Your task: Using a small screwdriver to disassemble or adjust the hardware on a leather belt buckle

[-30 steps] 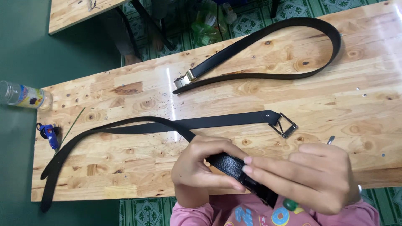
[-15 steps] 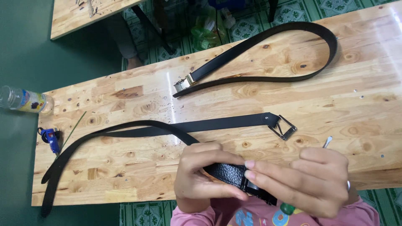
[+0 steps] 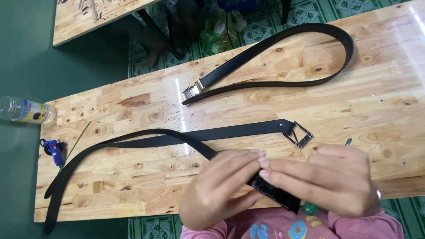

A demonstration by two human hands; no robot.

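A long black belt (image 3: 146,140) lies looped over the near half of the wooden table (image 3: 133,110), with a silver buckle (image 3: 299,135) at its right end. The belt's other end (image 3: 276,194) rises off the near edge into my hands. My left hand (image 3: 219,188) and my right hand (image 3: 327,181) meet fingertip to fingertip and both pinch this end. A green object (image 3: 310,208) peeks out under my right hand. A second black belt (image 3: 310,48) with a gold buckle (image 3: 192,90) curves across the far half of the table.
A clear plastic bottle (image 3: 26,110) lies at the table's left end, with a small blue tool (image 3: 53,150) and a thin green stick (image 3: 79,139) nearby. Small screws are scattered at the right. Another wooden table (image 3: 93,15) stands beyond, over green patterned floor.
My hands have closed in around the belt end and lifted it slightly, fingertips now touching. The belts on the table have not moved.
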